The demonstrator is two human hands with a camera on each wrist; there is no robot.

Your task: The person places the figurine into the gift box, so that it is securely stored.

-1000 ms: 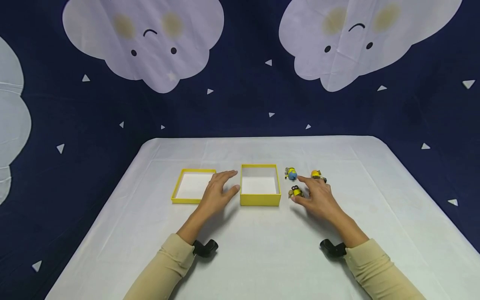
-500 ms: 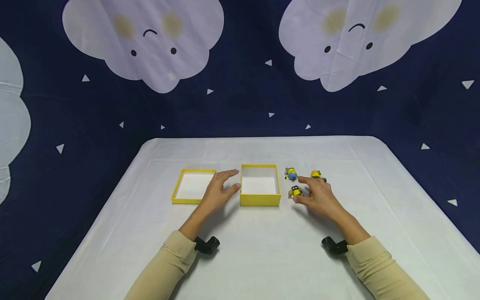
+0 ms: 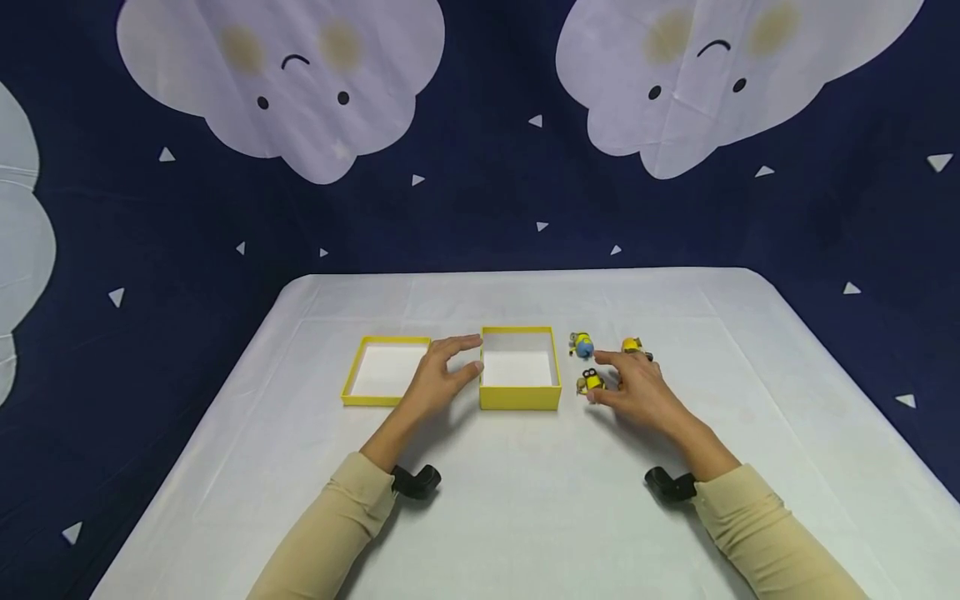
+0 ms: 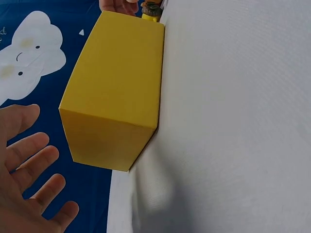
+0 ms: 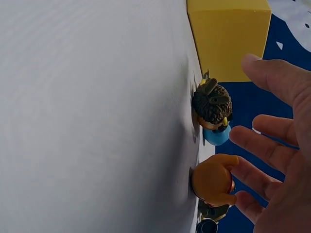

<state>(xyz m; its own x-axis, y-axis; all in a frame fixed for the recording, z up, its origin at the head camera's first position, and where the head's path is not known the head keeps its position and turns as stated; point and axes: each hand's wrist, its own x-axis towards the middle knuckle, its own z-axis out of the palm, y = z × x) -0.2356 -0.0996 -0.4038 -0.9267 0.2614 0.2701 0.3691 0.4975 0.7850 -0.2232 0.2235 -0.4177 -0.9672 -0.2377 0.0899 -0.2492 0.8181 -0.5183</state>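
A yellow open-topped box (image 3: 519,398) with a white inside stands mid-table. My left hand (image 3: 435,379) hovers at its left side, fingers spread and holding nothing; the left wrist view shows a gap between fingers and box. Over the toy figures to the box's right is my right hand (image 3: 637,390), its fingers loosely extended around nothing. Nearby are a blue-and-yellow figure (image 3: 582,346), a yellow figure with dark goggles (image 3: 593,380) and an orange-topped yellow figure (image 3: 632,344), partly covered by the hand. The right wrist view shows a brown textured figure (image 5: 213,103) and an orange one (image 5: 212,180).
A shallow yellow-rimmed lid (image 3: 371,401), white inside, lies left of the box, partly behind my left hand. White cloth (image 3: 517,517) covers the table. Behind hangs a dark blue backdrop (image 3: 480,225) with clouds and triangles.
My left hand has shifted slightly right, closer to the box. The right hand has barely moved. Box, lid and figures stay in place while the head view tilts a little.
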